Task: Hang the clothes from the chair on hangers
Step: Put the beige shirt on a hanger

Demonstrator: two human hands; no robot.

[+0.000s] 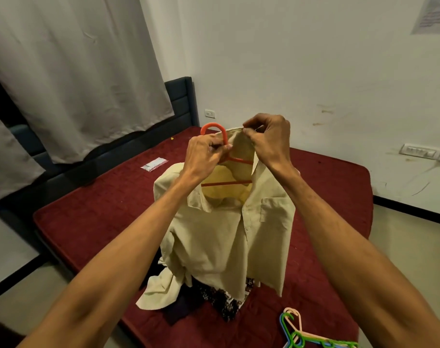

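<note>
While the left hand [209, 151] grips the orange hanger [212, 126] by its neck, the right hand [270, 139] pinches the cream shirt [226, 234] collar beside it. The shirt is nearly hung. Below the hands, dark clothes [214, 297] and spare hangers [299, 330] remain.

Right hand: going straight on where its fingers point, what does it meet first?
The right hand pinches the shirt collar; beyond that, probably the hook of the orange hanger, which the left hand holds. Depth is unclear.
</note>
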